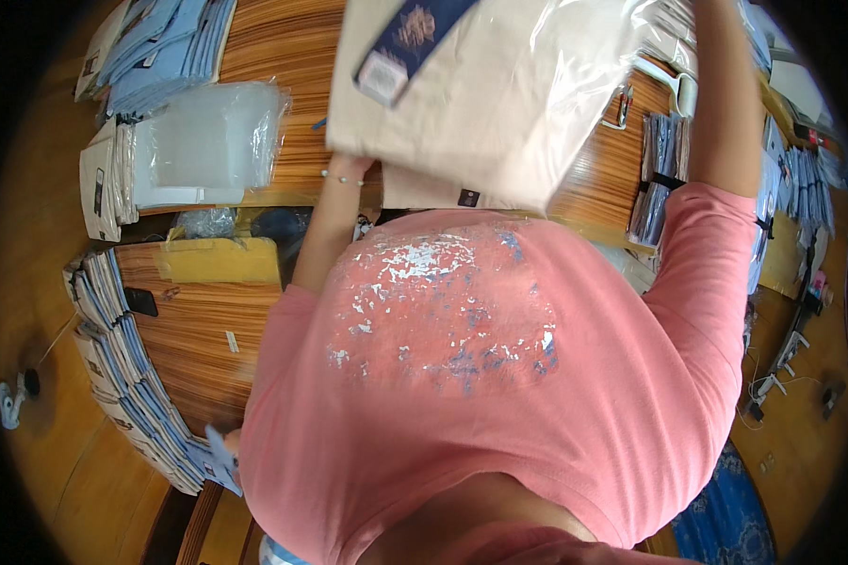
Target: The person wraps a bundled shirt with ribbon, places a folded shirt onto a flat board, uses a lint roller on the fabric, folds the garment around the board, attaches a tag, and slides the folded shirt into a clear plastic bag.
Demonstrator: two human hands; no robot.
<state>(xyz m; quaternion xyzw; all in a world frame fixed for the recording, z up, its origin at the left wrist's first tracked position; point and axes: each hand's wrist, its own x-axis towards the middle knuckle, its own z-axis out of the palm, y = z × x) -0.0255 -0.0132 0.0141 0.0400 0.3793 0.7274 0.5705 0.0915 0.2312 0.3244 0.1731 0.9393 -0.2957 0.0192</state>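
Across the wooden table (283, 104), items run as follows, largest first.

Pink shirt (462, 377): worn by the person, fills the lower middle of the view and hides most of the table edge and the floor below it; a cracked silver and blue print sits on its front.

Folded beige garment (499, 104): held up above the table at the top centre, part-way inside a clear plastic bag (575, 38); a dark blue tag (415, 28) with a white label lies at its upper left. Its top is cut off by the frame. A second beige piece (424, 193) shows just beneath it, mostly covered.

Right arm (725, 104): rises along the right side; the right hand is cut off at the top edge, so its grip cannot be told.

Left hand (353, 169): under the lower left corner of the garment, a thin bead bracelet at the wrist; the fingers are hidden behind the cloth, so whether they close on it cannot be told.

Stack of clear bags (207, 141): left of the garment, flat on the table.

Piles of folded blue and beige garments (151, 47): upper left, and another row (127, 377) along the lower left edge.

Bundle of dark packets (660, 174): beside the right arm, partly hidden.

Metal clip (620, 108): small, near the garment's right edge, hard to make out.
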